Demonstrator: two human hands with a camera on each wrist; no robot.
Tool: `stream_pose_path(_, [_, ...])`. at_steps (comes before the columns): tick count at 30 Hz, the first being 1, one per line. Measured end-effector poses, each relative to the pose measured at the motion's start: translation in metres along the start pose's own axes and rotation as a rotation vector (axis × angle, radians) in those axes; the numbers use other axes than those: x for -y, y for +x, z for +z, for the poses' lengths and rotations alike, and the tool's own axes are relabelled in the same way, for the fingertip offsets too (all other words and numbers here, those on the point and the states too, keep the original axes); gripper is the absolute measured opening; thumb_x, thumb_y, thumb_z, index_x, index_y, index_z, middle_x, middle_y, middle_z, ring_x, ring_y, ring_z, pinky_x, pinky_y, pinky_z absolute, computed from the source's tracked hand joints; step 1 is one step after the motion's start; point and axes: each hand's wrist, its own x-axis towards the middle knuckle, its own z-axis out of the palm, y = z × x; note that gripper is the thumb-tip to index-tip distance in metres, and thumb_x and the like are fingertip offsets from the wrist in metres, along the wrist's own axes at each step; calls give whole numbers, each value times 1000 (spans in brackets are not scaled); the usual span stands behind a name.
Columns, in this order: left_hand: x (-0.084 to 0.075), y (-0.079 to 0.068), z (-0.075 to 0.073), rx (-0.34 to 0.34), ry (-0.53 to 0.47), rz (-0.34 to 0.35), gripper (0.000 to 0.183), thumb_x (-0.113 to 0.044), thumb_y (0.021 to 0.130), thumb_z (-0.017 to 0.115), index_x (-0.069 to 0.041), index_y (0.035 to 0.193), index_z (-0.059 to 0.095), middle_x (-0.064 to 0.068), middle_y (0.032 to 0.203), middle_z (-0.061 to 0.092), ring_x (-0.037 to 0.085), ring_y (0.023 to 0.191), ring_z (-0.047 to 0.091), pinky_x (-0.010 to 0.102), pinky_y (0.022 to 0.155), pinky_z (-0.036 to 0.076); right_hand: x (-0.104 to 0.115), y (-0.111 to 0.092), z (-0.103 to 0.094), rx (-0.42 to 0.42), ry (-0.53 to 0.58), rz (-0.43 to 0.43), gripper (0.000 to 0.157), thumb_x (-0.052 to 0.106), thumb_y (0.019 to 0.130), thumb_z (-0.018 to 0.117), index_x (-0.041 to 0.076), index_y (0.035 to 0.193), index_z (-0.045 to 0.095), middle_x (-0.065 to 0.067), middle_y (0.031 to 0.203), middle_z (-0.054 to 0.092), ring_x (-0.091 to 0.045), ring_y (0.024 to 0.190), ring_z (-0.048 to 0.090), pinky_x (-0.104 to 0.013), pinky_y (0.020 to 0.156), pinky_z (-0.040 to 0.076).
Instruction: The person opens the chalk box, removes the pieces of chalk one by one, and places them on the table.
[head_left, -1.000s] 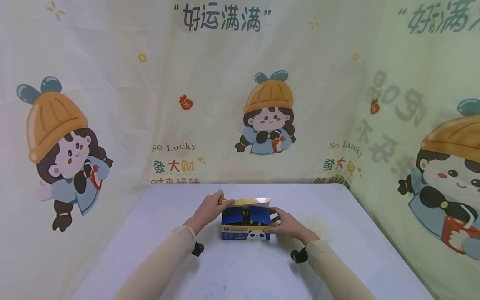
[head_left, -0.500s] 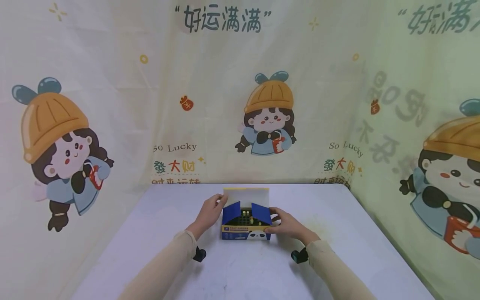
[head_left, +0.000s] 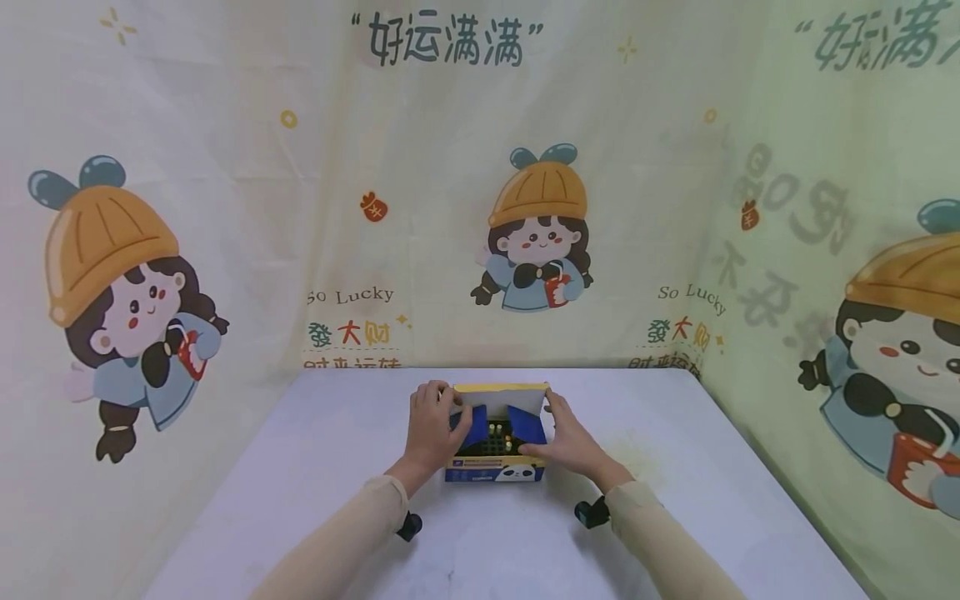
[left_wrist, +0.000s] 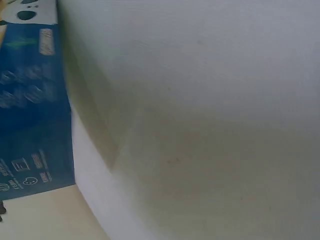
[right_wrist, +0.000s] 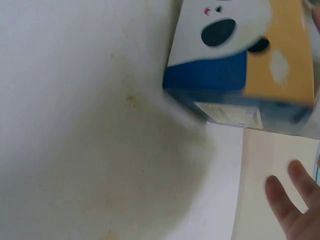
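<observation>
A small blue and yellow cardboard box (head_left: 480, 472) with a panda print stands on the table, its lid (head_left: 501, 398) raised at the back. Inside shows a dark grid (head_left: 491, 442) with several small pale pieces. My left hand (head_left: 432, 427) grips the box's left side, the thumb over the blue left flap (head_left: 474, 432) and the fingers near the lid's left edge. My right hand (head_left: 573, 442) holds the right side, with the thumb at the front corner beside the right flap (head_left: 528, 427). In the right wrist view, two fingers (right_wrist: 282, 200) stretch out apart from the box.
The white table (head_left: 487, 550) spreads around the box. A printed cloth backdrop (head_left: 435, 250) hangs behind the table and along both sides. A black wrist camera (head_left: 409, 527) sits below my left hand, and another camera (head_left: 592, 512) below my right.
The lid swung up from partly raised, and the blue flaps spread wider, baring the grid. My left hand moved from the lid to the left flap. The right fingers rose along the lid; the box shifted slightly right.
</observation>
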Motion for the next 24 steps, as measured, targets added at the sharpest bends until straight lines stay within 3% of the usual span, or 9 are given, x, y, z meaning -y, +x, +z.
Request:
stream_pose_path(4, [-6,-2,4,15,28,68,16,-26,93,69,-13,103,67,6,105,54,23,94,49,42,82,41,3,2,0,-64,-30,-8,135,50,77,89,20,168,-7,-15,172,17,-41,149,40,-65,110,41])
stream_pose_path(11, [-7,-9,6,169,63,-68,52,-44,87,80,-11,124,63,8,124,54,27,113,52,44,90,47,5,6,1,-78,10,-14,133,44,80,89,22,167,-9,-14,167,31,-32,135,53,-54,102,51])
stream_pose_path(17, [-6,-12,5,243,90,-90,78,-65,79,80,-13,132,58,9,131,53,27,115,51,45,92,48,4,5,3,-122,16,-22,129,43,82,88,25,168,-7,-15,165,34,-34,135,55,-48,96,56])
stream_pose_path(20, [-3,-11,4,198,99,-50,69,-54,79,85,-12,128,59,8,121,56,25,106,52,43,87,48,3,3,1,-172,30,-60,122,38,87,85,27,168,-6,-15,165,31,-38,139,52,-49,93,58])
stream_pose_path(24, [2,-10,4,98,115,40,43,-21,86,82,-9,120,60,7,110,57,24,96,53,40,79,47,-1,1,-3,-298,-28,-180,105,24,93,76,22,169,2,-16,163,32,-39,140,48,-51,93,57])
